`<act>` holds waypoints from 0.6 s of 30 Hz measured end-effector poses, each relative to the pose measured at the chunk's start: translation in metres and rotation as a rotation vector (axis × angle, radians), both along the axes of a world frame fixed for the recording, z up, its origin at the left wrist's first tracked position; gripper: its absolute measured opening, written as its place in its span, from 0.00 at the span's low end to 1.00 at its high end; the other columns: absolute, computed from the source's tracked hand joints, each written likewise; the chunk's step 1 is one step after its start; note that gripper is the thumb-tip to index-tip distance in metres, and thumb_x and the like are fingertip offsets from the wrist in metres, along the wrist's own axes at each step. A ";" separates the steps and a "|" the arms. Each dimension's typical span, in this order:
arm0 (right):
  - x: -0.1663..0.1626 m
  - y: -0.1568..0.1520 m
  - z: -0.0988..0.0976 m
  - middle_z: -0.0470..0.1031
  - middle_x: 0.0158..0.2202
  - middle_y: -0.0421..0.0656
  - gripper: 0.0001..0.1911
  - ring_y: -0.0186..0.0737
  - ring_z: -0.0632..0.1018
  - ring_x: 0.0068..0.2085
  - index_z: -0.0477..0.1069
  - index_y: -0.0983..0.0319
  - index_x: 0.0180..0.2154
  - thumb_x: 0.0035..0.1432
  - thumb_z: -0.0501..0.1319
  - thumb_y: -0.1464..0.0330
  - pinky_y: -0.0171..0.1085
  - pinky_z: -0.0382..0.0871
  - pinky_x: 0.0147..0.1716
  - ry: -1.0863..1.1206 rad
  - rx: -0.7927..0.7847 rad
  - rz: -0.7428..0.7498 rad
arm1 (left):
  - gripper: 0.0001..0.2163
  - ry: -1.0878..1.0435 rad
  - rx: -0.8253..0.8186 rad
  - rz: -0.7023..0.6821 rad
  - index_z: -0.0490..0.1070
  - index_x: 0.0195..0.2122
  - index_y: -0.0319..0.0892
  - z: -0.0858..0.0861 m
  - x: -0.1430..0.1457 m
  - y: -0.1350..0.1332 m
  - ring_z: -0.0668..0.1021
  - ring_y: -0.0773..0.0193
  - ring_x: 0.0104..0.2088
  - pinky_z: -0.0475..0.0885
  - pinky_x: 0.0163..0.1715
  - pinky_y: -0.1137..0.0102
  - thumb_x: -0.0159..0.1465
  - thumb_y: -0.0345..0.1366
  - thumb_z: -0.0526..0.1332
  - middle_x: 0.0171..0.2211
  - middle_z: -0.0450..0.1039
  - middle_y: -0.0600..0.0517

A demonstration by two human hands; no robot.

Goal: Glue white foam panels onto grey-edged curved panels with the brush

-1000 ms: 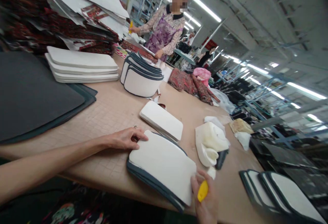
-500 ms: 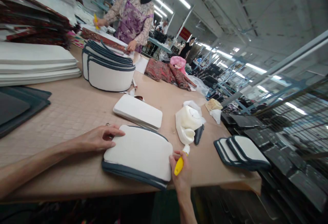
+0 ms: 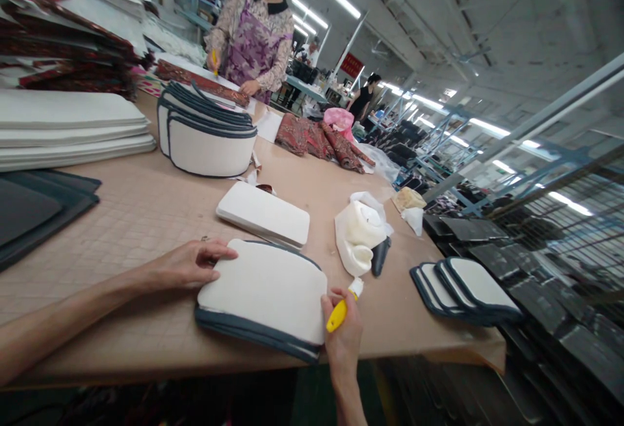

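A white panel point(image 3: 263, 289) with rounded corners lies on a small pile of dark-blue-edged pieces point(image 3: 253, 335) at the near table edge. My left hand point(image 3: 205, 263) grips the panel's left edge, fingers bent, one fingertip on its top corner. At the right edge my right hand point(image 3: 344, 328) touches the panel with its fingers while holding a yellow-handled brush point(image 3: 337, 315), white end pointing away from me. Just beyond the panel sits a stack of narrower white pads point(image 3: 263, 211). A cut-open whitish plastic jug point(image 3: 358, 231) stands behind the brush.
Curved blue-edged panels point(image 3: 209, 143) stand stacked at the back left, beside white sheets point(image 3: 68, 120) and dark sheets point(image 3: 39, 211). More blue-edged pieces point(image 3: 478, 283) lie near the right table edge. Across the table a person point(image 3: 253, 36) works with a yellow-handled tool point(image 3: 214, 62) over patterned fabric point(image 3: 199, 81).
My hands stay almost still on the panel; the brush has tilted slightly in my right hand. The co-worker's hand with the yellow tool has moved right and down.
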State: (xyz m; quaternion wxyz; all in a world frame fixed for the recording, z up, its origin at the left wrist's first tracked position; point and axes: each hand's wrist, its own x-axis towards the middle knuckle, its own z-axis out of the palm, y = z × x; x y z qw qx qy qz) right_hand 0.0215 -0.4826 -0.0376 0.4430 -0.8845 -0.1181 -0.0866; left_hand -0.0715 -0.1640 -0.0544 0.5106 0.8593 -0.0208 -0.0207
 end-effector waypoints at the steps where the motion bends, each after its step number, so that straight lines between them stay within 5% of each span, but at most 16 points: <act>1: 0.000 0.000 0.000 0.73 0.26 0.41 0.12 0.41 0.74 0.29 0.66 0.61 0.36 0.52 0.58 0.60 0.37 0.66 0.29 -0.004 0.000 -0.003 | 0.22 0.001 -0.011 0.004 0.69 0.50 0.40 0.000 0.000 0.000 0.73 0.57 0.44 0.67 0.44 0.71 0.52 0.36 0.57 0.45 0.70 0.49; 13: -0.001 0.000 0.000 0.73 0.25 0.40 0.11 0.41 0.75 0.28 0.66 0.61 0.35 0.54 0.57 0.61 0.37 0.67 0.29 -0.011 0.010 0.011 | 0.23 0.059 -0.080 0.047 0.68 0.51 0.36 0.008 0.000 0.001 0.71 0.52 0.50 0.65 0.49 0.64 0.53 0.36 0.58 0.52 0.67 0.45; 18: 0.002 -0.002 -0.004 0.72 0.23 0.38 0.12 0.39 0.74 0.25 0.68 0.61 0.36 0.52 0.59 0.60 0.35 0.66 0.25 0.001 -0.008 0.022 | 0.17 -0.070 0.157 0.117 0.70 0.46 0.39 0.008 -0.006 -0.003 0.70 0.53 0.49 0.69 0.45 0.66 0.54 0.32 0.56 0.51 0.66 0.45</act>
